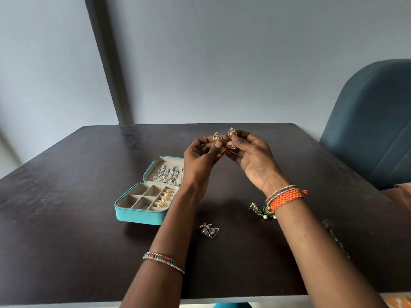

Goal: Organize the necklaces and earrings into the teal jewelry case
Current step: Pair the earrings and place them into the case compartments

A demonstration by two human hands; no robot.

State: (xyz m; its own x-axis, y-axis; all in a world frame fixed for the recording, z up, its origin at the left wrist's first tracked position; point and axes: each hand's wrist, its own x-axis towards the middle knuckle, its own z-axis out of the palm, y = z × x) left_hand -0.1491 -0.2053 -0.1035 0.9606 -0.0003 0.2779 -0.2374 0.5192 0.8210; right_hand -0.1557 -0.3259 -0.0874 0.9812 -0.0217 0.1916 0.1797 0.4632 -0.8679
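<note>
Two gold earrings (224, 138) are pinched between left hand (200, 158) and right hand (253, 158).

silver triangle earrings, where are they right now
In the head view the silver triangle earrings lie on the dark table, between the person's two forearms, just right of the open teal jewelry case.
</note>
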